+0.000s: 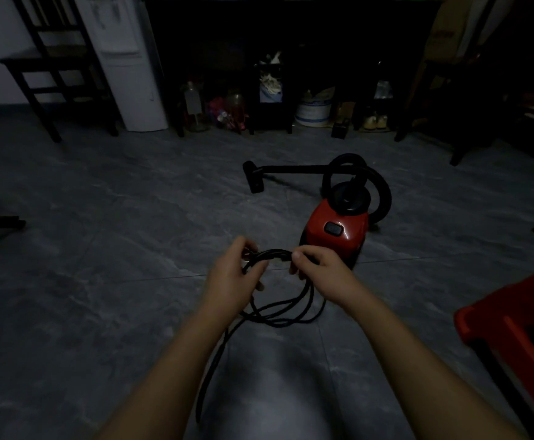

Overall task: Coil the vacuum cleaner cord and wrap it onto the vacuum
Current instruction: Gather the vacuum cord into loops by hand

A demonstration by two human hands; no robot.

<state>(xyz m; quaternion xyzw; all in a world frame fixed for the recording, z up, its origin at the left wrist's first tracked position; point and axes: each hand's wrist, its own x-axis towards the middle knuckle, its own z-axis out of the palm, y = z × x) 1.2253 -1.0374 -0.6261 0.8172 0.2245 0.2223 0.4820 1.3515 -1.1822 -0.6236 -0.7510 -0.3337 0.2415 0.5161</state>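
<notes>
- Trailing cord [210,373] runs back toward me; its loops hang near the red vacuum [335,233].
- My left grip [237,274] and right grip [316,268] both clasp the bundle.
- I should keep loops equal, feeding slack untwisted.

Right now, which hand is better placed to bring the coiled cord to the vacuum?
Probably the right. The right hand grips the cord closest to the red vacuum; the left hand grips the same loops on the far side.
</notes>
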